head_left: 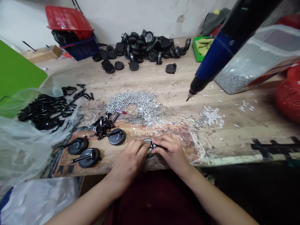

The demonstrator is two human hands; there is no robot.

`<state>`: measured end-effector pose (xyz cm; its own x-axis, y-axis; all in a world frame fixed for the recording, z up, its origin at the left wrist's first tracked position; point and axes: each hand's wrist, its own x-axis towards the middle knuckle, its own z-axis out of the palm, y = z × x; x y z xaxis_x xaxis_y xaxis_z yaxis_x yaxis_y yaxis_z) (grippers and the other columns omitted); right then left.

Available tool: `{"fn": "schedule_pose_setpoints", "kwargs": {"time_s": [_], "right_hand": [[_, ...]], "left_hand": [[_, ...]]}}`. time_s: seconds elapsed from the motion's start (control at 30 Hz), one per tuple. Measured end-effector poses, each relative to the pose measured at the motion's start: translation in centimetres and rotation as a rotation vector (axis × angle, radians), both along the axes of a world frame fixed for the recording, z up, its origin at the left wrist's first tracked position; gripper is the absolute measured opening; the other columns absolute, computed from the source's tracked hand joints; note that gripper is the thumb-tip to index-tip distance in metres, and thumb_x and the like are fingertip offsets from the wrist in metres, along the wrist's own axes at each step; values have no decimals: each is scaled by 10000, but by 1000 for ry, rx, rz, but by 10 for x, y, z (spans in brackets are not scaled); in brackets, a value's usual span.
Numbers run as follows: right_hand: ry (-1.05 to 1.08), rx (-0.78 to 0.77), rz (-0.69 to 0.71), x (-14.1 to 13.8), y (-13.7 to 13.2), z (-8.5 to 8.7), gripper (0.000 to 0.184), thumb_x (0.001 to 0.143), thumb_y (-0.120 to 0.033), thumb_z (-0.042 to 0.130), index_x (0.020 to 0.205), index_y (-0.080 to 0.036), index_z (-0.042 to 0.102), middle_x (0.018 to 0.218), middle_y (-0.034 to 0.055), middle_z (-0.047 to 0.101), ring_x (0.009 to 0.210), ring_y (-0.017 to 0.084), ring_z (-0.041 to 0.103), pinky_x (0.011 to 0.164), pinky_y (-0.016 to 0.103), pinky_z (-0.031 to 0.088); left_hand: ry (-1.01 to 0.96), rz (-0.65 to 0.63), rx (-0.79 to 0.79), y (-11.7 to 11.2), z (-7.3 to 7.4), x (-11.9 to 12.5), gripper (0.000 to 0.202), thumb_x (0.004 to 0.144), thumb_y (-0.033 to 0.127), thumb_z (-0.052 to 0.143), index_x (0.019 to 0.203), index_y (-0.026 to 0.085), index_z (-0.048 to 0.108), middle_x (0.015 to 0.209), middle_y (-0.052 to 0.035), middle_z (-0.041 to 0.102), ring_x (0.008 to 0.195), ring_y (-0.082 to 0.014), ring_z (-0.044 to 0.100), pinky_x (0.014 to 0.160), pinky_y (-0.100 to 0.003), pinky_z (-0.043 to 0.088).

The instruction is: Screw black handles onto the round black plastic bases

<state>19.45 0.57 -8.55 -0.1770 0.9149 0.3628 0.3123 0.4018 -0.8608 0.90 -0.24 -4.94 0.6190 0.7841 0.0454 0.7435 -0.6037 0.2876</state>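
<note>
My left hand [129,162] and my right hand [170,150] meet at the near edge of the wooden bench [234,137]. Both are closed on a small round black and silver disc part [148,146] that lies between them. My right fingertips pinch a small black piece on top of it. Three finished black discs with lever arms [85,157] lie to the left of my left hand. A small heap of black clips [103,124] and a spread of silver screws [136,102] lie just beyond.
A blue electric screwdriver [212,61] hangs over the right side, tip down. A big pile of black discs [145,47] sits at the back. Left are a plastic bag of black parts [42,109] and a green board [16,70]; right are a clear tub [255,59] and a red basket [289,93].
</note>
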Motion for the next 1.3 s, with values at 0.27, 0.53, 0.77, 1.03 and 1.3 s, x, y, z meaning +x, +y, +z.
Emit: {"fn": "schedule_pose_setpoints", "kwargs": {"time_s": [0.27,0.53,0.77,1.03,1.3], "right_hand": [[-57,-2,12,0,0,1,184,780,-165,681,959,-199,712,877,35,700,831,158,659,768,282,554],[-84,43,-37,2,-8,8,279,830,-208,631,1109,-213,646,987,52,664,924,164,637,840,293,533],[-56,-23,10,-4,-28,33,776,616,-464,790,1273,-186,485,1242,128,566,1197,248,521,1008,384,458],[-125,-160,120,-15,-28,38,634,697,-471,729,1233,-194,535,1162,121,645,1076,250,619,920,408,521],[-163,-121,250,-7,-26,41,623,736,-429,713,1264,-167,511,1202,118,631,1105,220,608,951,379,510]], "left_hand": [[49,-94,-25,3,2,5,226,927,121,361,1064,143,538,903,-81,570,772,-192,508,718,-338,463],[-139,60,1,2,0,5,231,924,165,410,1076,164,584,920,-79,625,826,-179,591,749,-315,509],[-714,495,-361,-10,20,10,145,835,255,601,888,166,702,791,-27,735,666,-152,670,586,-231,532],[-702,493,-365,-20,23,7,159,852,249,570,877,178,709,787,-18,738,669,-150,664,611,-231,513],[-477,339,-179,-21,24,-2,170,875,201,529,865,162,694,696,-24,648,622,-125,601,593,-228,450]]}}
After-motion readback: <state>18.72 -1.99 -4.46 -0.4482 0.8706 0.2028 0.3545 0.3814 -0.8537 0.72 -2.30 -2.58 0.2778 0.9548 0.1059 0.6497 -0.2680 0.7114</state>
